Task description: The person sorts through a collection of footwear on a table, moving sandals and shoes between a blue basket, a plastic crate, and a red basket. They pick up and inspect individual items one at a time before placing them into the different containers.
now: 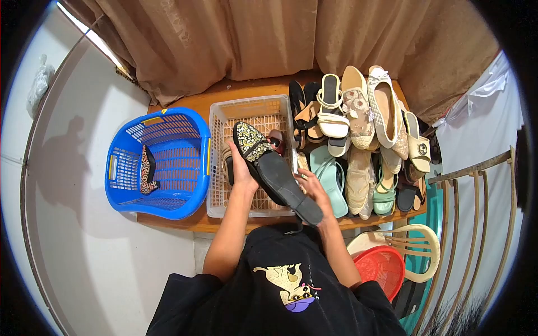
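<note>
A black mule with a yellow-and-white patterned toe is held slantwise in front of me, over the clear plastic basket. My left hand grips it along the left side near the toe, fingers partly hidden beneath it. Around the heel end, my right hand is closed on the same mule, its fingertips at the right edge. Behind the mule, a brown shoe shows inside the clear basket.
Left of the clear basket stands a blue basket with a red-and-black patterned shoe inside. Many sandals and flats, including a mint sandal, crowd the wooden table's right side. A red basket rests on a cream chair at lower right.
</note>
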Demonstrator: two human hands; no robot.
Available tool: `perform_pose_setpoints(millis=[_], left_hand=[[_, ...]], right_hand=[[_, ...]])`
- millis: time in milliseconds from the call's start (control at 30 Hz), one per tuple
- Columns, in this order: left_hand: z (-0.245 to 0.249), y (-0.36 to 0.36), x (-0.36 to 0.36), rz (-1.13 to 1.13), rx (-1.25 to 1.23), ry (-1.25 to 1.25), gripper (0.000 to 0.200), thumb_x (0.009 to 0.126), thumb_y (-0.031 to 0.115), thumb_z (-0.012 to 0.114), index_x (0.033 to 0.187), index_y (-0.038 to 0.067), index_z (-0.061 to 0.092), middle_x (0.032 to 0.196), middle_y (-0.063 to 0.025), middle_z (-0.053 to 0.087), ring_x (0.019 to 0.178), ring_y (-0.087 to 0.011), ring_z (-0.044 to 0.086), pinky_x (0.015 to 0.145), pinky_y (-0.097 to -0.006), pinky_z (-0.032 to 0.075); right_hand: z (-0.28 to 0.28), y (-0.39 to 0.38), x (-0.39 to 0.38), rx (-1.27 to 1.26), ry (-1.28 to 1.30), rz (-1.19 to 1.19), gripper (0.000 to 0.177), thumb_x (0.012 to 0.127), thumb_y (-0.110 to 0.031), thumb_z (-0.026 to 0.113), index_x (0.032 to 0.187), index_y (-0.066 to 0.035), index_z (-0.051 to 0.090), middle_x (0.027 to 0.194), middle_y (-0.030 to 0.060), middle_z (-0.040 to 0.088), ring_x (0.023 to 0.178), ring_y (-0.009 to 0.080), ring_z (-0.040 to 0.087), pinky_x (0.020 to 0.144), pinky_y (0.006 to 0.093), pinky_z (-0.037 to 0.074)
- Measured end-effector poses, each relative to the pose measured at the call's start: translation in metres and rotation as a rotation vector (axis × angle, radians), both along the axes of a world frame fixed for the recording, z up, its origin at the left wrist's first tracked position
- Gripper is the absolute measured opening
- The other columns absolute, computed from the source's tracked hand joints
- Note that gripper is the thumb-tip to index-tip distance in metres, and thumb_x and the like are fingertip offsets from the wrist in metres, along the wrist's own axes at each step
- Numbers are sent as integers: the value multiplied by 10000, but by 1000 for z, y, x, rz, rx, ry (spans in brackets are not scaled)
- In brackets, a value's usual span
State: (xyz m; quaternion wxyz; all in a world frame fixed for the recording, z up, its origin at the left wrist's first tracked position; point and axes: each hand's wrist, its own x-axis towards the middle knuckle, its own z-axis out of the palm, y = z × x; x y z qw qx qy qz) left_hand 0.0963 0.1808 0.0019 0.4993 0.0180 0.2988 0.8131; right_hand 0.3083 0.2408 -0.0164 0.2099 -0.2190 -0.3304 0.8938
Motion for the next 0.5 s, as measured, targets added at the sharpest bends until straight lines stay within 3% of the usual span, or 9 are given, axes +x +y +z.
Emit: perform_pose_setpoints(millis=[33,67,100,167,200,233,300,333,500], left_hand=[[4,0,-2,44,-33,13,880,945,790,281,1215,10,589,1054,-160,686,940,-301,691,856,-468,585],[7,-1,-3,76,-93,-40,871,949,787,272,1201,21,601,1030,-165,699,922,-308,694,851,-463,582],[6,-2,-5,82,-95,-41,871,949,787,272,1201,21,601,1030,-165,699,922,-308,694,851,-463,582],[4,-3,-6,59,-105,-9,857,952,782,283,1187,26,612,1013,-167,707,910,-312,696,851,-456,579],[5,-3,-8,59,-102,-22,835,960,770,295,1179,32,618,1022,-168,707,913,-309,696,849,-457,578],[6,-4,-9,59,-101,-24,835,960,770,295,1179,32,618,1022,-168,707,913,-309,696,849,-457,578],[10,-8,-13,36,-129,-41,810,971,752,304,1173,35,620,1019,-161,707,917,-304,695,849,-467,578],[7,-9,-15,40,-137,-27,753,982,724,337,1184,56,619,1030,-143,703,921,-290,695,846,-463,581],[7,-8,-10,-63,-113,12,652,1003,668,384,1226,98,607,1057,-107,692,919,-250,696,840,-430,590]], right_hand=[[-1,3,1,-91,126,-12,515,1047,-329,517,1496,-107,395,1483,168,450,1303,245,515,1058,357,457],[0,2,7,-105,124,3,590,1005,-450,537,1456,-80,443,1469,168,453,1357,265,465,1088,377,441],[4,0,8,-107,123,9,590,1005,-450,537,1456,-80,443,1469,168,453,1357,265,465,1088,377,441],[9,-1,9,183,231,63,735,912,-503,627,1460,-54,435,1493,167,437,1396,275,421,1104,398,421],[16,-2,11,121,163,66,850,772,-495,745,1435,-39,474,1535,167,400,1422,290,396,1122,412,397],[20,-2,14,122,161,66,850,772,-495,745,1435,-39,474,1535,167,400,1422,290,396,1122,412,397],[27,-2,18,486,-12,56,825,695,-424,812,1382,-54,547,1562,179,373,1462,296,347,1125,406,386],[32,5,21,906,-141,110,761,635,-263,832,1329,-54,603,1525,192,438,1441,306,397,1126,402,385],[55,-13,18,1086,-304,70,658,635,-89,735,1286,-47,648,1392,175,587,1275,350,582,1091,397,426]])
